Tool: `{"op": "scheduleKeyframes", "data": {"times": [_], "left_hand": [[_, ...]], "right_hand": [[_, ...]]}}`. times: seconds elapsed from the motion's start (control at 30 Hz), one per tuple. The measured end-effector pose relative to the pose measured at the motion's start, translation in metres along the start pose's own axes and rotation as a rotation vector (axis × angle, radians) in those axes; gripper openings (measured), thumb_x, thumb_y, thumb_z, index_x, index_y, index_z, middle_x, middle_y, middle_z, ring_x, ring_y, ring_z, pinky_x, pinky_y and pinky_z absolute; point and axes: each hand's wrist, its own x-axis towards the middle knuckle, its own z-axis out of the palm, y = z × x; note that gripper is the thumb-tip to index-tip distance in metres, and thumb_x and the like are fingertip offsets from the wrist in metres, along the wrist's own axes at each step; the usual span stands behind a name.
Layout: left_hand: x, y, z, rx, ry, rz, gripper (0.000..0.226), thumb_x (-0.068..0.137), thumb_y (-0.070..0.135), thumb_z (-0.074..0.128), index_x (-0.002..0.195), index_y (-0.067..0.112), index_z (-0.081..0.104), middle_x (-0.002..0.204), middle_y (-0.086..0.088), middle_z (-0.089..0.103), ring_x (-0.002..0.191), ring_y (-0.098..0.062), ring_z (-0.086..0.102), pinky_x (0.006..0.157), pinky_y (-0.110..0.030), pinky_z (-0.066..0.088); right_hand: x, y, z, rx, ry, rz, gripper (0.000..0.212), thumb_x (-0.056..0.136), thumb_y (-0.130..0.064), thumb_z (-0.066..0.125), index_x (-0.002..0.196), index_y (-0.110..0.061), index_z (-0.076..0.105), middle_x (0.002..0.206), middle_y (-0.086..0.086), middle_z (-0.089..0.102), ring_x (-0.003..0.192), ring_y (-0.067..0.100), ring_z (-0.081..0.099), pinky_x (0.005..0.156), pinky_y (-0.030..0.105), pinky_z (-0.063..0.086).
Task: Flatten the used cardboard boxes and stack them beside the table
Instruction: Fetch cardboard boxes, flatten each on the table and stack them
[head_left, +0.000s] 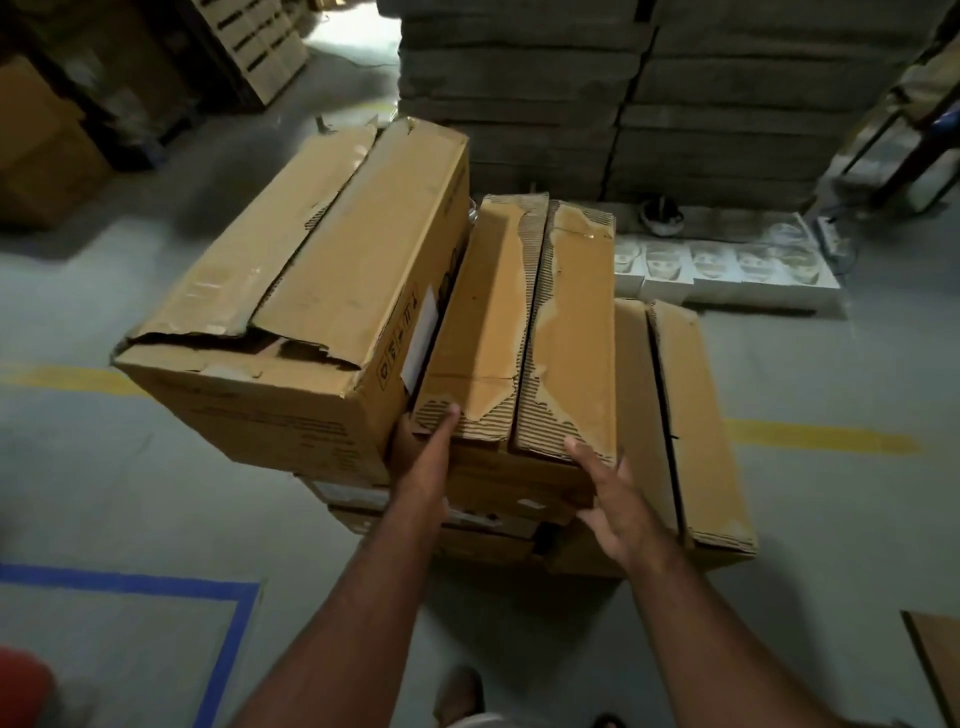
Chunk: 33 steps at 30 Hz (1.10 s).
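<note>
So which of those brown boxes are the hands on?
The middle box with the torn, peeled top flaps; the taller box and lower right box go untouched.

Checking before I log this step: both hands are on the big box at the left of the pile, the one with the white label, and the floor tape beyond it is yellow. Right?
Not quite. The head view shows the left hand and right hand on the middle box with the torn top flaps, not the big box with the white label. The floor tape is yellow, as you said.
</note>
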Motion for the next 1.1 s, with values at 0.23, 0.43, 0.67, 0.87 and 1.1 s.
{"op": "scheduleKeyframes", "data": {"times": [0.23, 0.43, 0.67, 0.87, 1.1], "left_hand": [[-0.034, 0.005, -0.006, 0.094, -0.027, 0.193, 0.075, 0.071, 0.077, 0.066, 0.138, 0.066, 0.032, 0.148, 0.007, 0.047, 0.133, -0.026, 0.049, 0.102, -0.059, 0.049], [-0.051, 0.015, -0.006, -0.018, -0.103, 0.328, 0.065, 0.09, 0.055, 0.069, 0.145, 0.06, 0.033, 0.146, 0.015, 0.042, 0.139, -0.02, 0.041, 0.101, -0.041, 0.043], [-0.079, 0.033, 0.026, -0.24, -0.373, 0.436, 0.06, 0.077, 0.049, 0.084, 0.13, 0.047, 0.056, 0.132, 0.002, 0.064, 0.123, -0.022, 0.062, 0.093, -0.043, 0.057], [-0.138, 0.014, 0.102, -0.257, -0.75, 0.346, 0.053, 0.092, 0.019, 0.072, 0.14, 0.024, 0.05, 0.128, -0.01, 0.066, 0.113, -0.026, 0.068, 0.081, -0.034, 0.061], [-0.267, -0.056, 0.173, -0.075, -1.218, 0.182, 0.039, 0.093, 0.019, 0.073, 0.126, 0.027, 0.054, 0.125, -0.015, 0.067, 0.112, -0.026, 0.069, 0.093, -0.042, 0.059]], "right_hand": [[-0.014, -0.015, -0.005, -0.176, -0.03, -0.094, 0.118, 0.041, -0.067, 0.095, 0.144, -0.04, 0.044, 0.135, -0.002, 0.063, 0.125, 0.025, 0.059, 0.111, 0.058, 0.043], [-0.034, -0.021, -0.005, -0.108, -0.017, -0.34, 0.084, 0.064, -0.05, 0.092, 0.137, -0.046, 0.05, 0.129, -0.007, 0.068, 0.121, 0.017, 0.065, 0.106, 0.049, 0.052], [-0.082, -0.047, -0.037, -0.21, 0.187, -0.641, 0.093, 0.073, -0.061, 0.084, 0.148, -0.058, 0.03, 0.143, -0.014, 0.055, 0.132, 0.016, 0.055, 0.11, 0.052, 0.048], [-0.159, -0.05, -0.116, -0.164, 0.534, -0.738, 0.105, 0.065, -0.066, 0.086, 0.149, -0.065, 0.023, 0.157, -0.017, 0.042, 0.142, 0.014, 0.045, 0.113, 0.055, 0.044], [-0.294, 0.013, -0.212, -0.011, 1.057, -0.689, 0.106, 0.059, -0.074, 0.086, 0.144, -0.072, 0.022, 0.155, -0.019, 0.043, 0.14, 0.013, 0.047, 0.112, 0.056, 0.043]]}}
